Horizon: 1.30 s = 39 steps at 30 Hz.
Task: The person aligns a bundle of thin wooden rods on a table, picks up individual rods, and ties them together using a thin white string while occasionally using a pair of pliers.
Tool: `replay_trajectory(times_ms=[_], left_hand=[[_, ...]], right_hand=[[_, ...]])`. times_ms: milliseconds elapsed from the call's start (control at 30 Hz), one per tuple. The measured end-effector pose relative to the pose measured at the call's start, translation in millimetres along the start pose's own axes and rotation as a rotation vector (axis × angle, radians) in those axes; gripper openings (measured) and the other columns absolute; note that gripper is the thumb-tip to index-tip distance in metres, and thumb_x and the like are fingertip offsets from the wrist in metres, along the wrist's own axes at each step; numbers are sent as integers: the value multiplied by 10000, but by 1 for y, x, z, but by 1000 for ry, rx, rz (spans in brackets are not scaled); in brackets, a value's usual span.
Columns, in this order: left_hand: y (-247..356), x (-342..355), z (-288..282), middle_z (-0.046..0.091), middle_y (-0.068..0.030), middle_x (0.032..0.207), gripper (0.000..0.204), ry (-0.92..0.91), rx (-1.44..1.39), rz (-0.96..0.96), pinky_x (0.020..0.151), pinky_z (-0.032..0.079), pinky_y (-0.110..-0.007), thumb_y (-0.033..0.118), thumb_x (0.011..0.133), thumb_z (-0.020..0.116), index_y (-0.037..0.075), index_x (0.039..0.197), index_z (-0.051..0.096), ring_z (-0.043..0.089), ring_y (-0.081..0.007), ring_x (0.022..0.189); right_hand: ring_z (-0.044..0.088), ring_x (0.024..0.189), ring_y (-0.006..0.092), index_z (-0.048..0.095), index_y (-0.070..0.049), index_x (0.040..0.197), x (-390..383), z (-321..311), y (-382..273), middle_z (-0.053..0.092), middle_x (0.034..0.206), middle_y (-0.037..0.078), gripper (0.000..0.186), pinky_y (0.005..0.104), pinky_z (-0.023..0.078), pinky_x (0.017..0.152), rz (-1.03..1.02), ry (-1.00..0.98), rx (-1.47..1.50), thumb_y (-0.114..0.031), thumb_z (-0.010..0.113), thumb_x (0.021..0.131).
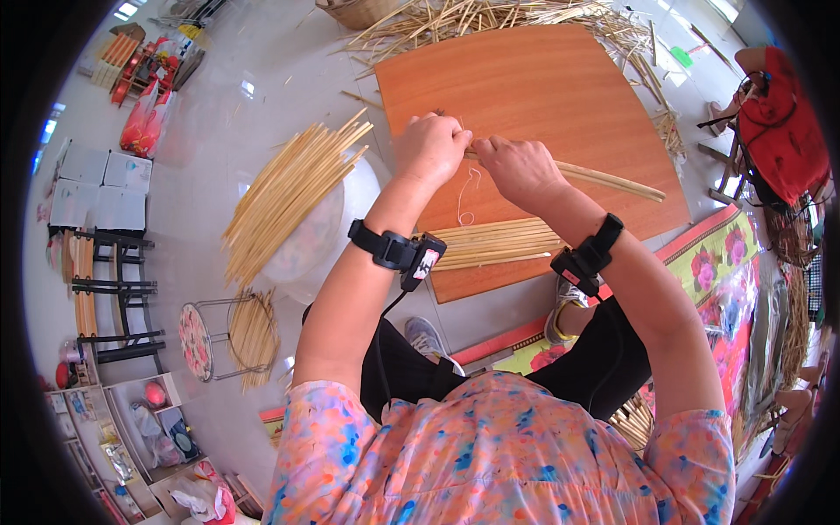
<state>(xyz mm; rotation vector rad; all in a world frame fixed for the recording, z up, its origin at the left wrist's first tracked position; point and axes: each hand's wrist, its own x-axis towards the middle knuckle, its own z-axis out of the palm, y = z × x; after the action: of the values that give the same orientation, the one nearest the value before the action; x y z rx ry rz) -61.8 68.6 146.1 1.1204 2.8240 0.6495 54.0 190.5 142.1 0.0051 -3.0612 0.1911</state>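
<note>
Over the wooden board, my left hand (435,144) and my right hand (522,171) are close together, both with curled fingers. A few pale straw-coloured stalks (612,181) run through my right hand and stick out to its right. Their other end reaches my left fingers, which cover it; whether that hand also pinches thread is hidden. A thin white thread (461,210) hangs from between the hands and curls on the board. Nearer to me, a row of similar stalks (499,243) lies side by side on the board.
The orange-brown board (534,79) is ringed at its far side by scattered stalks (490,16). To the left, a large stalk bundle (293,192) rests on a round white stool (346,219). A flowered mat (700,262) lies right; a person in red (787,122) sits beyond.
</note>
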Motion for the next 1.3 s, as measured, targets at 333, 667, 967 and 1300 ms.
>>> replay_trajectory(times_ms=[333, 667, 967, 1300], left_hand=[[-8, 28, 22, 667, -188, 911, 283, 137, 109, -38, 806, 490, -475, 257, 879, 569, 11, 783, 669, 621, -389, 901], [-43, 32, -3, 688, -147, 836, 230, 24, -270, -181, 736, 504, -443, 279, 922, 549, 86, 888, 670, 656, -346, 839], [-132, 34, 75, 654, -177, 869, 206, 705, -705, -474, 755, 498, -427, 198, 944, 521, -1, 920, 567, 636, -330, 815], [-119, 55, 158, 472, -222, 1275, 486, -43, 182, -231, 1006, 384, -486, 401, 820, 718, 42, 1123, 590, 447, -405, 1194]], right_hand=[[686, 798, 280, 553, -71, 1027, 7, 5, -10, 655, 898, 97, 144, 388, 555, 657, 0, 9, -26, -136, 513, 904], [682, 798, 303, 537, -64, 1022, 8, 24, 3, 658, 916, 101, 138, 406, 553, 650, -4, 17, -10, -108, 523, 892], [669, 811, 331, 511, -60, 1060, -13, 17, 51, 657, 945, 111, 154, 443, 536, 664, 161, 56, 2, -142, 498, 930], [648, 790, 364, 505, -68, 1066, -16, 28, 72, 648, 917, 137, 175, 475, 518, 667, 281, 92, 132, -201, 510, 953]])
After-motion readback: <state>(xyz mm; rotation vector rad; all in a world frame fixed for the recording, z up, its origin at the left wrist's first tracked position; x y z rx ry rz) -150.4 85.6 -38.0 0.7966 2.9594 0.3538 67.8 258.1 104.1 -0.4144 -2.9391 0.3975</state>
